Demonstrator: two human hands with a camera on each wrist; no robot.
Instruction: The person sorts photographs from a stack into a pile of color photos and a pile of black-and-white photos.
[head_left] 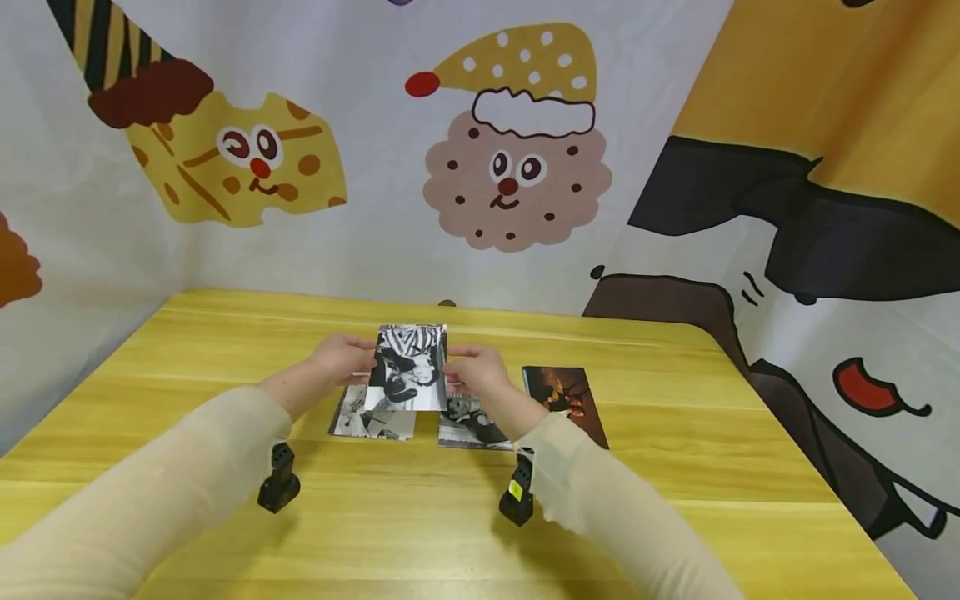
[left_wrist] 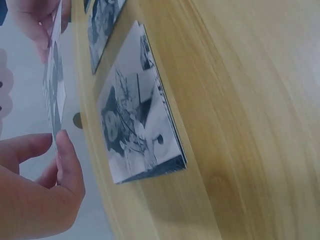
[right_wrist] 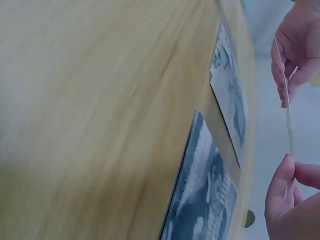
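Note:
Between both hands a black-and-white photo card is held up off the table, its printed side toward the head camera. My left hand pinches its left edge between thumb and fingers. At the opposite edge, my right hand pinches it the same way. Seen from the right wrist, the raised card appears almost edge-on. Below it lies a stack of black-and-white photo cards, slightly uneven at the edges. Another black-and-white pile lies under my right hand and forearm, partly covered by them.
To the right, a dark photo card with orange tones lies on the yellow wood-grain table. A patterned cloth with cartoon figures hangs behind the table. A small black device sits at each wrist.

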